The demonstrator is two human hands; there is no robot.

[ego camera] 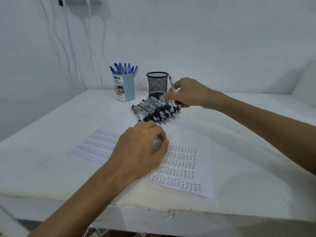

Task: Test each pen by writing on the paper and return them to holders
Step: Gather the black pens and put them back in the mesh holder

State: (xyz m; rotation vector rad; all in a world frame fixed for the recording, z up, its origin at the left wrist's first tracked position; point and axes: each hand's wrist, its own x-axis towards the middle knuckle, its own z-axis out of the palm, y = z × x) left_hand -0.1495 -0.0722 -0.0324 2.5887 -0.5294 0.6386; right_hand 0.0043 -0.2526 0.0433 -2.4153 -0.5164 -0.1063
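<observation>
At the back of the white table (239,159), head view, the black mesh holder (157,82) stands upright & is the ref point here. Just right of it, the right hand (188,93) grips one black pen (171,84): fingers curled round the barrel, pen tilted, its top end sticking up beside the holder's rim w/o clearly touching it. Directly in front of the holder, up against its base, lies the pile of black pens (154,110), approx parallel, dark grips toward the camera (too many & too blurred to count). The right hand hangs over the pile's right edge. Left of the holder, near but apart, a pale blue holder (124,88) w/ a printed label stands upright, packed w/ blue pens (124,68). Well in front of the mesh holder, past the pile, the paper (188,139) lies flat, w/ rows of "TEST" in dark ink on its right part & bluish rows on its left. The left hand (138,151) rests on the paper, fingers curled under; can't tell whether it holds anything. Behind & left of the mesh holder, white cables (68,40) hang down the wall.
</observation>
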